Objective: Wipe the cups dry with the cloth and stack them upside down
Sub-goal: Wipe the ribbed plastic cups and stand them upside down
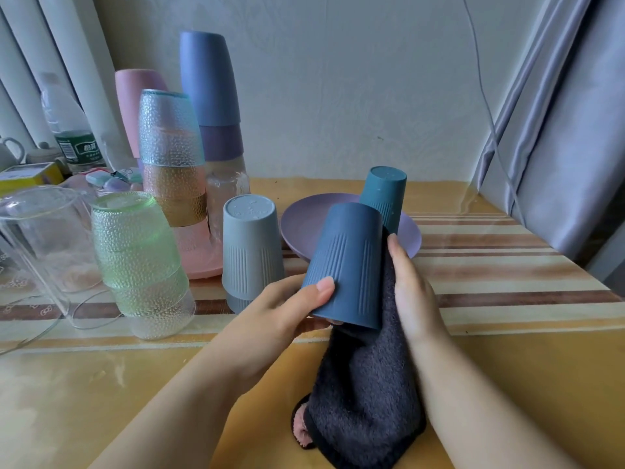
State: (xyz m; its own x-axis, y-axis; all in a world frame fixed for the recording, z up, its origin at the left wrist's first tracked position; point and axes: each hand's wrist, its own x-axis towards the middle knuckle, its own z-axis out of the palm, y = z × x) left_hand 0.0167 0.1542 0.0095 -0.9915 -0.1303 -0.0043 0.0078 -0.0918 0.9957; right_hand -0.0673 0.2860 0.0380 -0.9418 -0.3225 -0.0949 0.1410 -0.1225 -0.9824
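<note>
Two bare forearms come up from the bottom edge, no sleeves showing on either one. The left hand (284,309) wears no ring, no watch, no glove. The right hand (411,292) is just as plain, wrist uncovered. Nails are short, unpainted, with a natural sheen on the left thumb.

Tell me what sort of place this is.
Probably a home, at a table by a window: grey curtains hang at the side, a striped tablecloth covers the table, and household cup stacks stand against the wall.
</note>
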